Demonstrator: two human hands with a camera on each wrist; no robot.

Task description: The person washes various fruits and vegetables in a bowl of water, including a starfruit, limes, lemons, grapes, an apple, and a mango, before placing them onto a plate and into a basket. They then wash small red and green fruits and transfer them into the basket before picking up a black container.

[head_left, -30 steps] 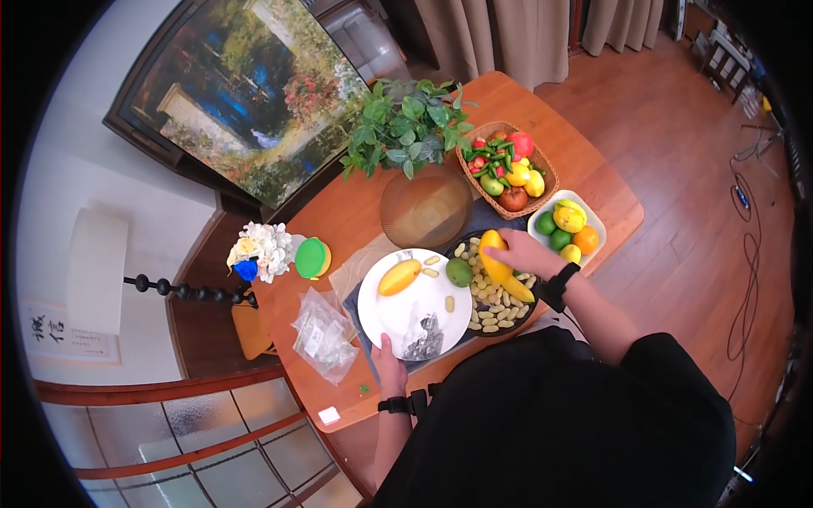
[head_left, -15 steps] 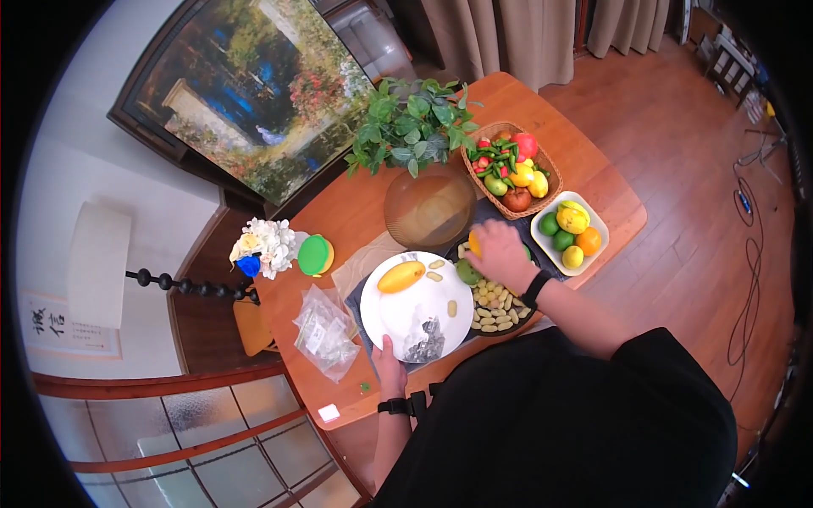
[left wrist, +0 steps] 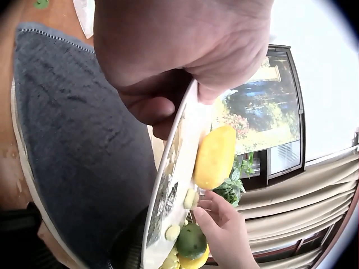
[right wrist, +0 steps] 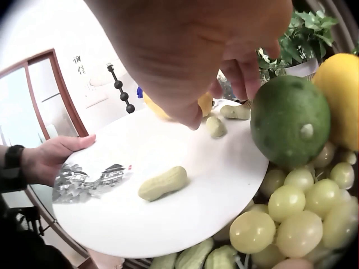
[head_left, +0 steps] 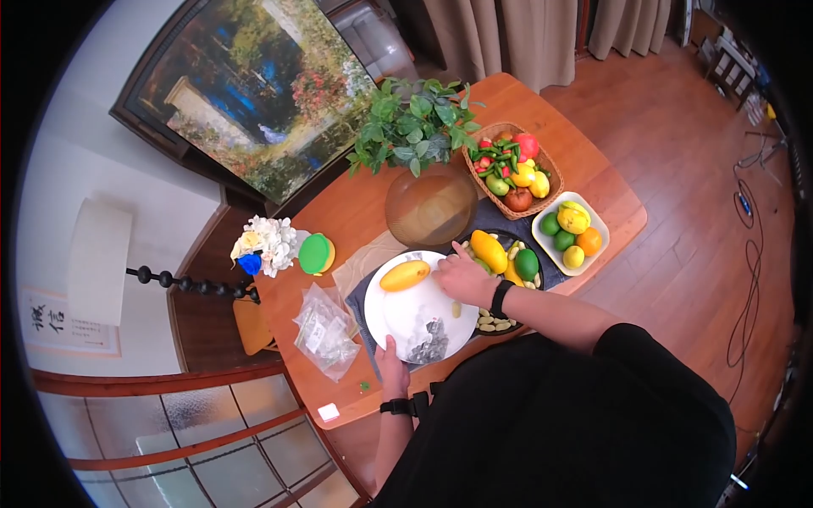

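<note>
My left hand (head_left: 392,372) grips the near rim of a white plate (head_left: 385,317), thumb on top and fingers underneath; in the left wrist view the plate stands steeply tilted. A yellow mango (head_left: 405,276) lies on it with a few peanuts, one peanut (right wrist: 162,184) lying apart from the others. My right hand (head_left: 466,279) reaches over the plate's right edge, thumb and fingers bent down close to two peanuts (right wrist: 215,127). Beside the plate, a dark dish (head_left: 501,330) holds another mango (head_left: 489,252), green fruit (right wrist: 290,120), grapes (right wrist: 300,228) and more peanuts.
Beyond the dish stand a wicker basket (head_left: 555,188) of peppers and fruit and a pale tray (head_left: 603,245) of fruit. A brown glass bowl (head_left: 432,207), leafy plant (head_left: 415,127), green-lidded tub (head_left: 316,254) and plastic bag (head_left: 326,334) surround the plate. A dark cloth (left wrist: 84,145) lies underneath.
My right hand has let go of the mango, which now lies in the dish, and has moved left over the plate's edge. The left hand keeps its hold on the plate.
</note>
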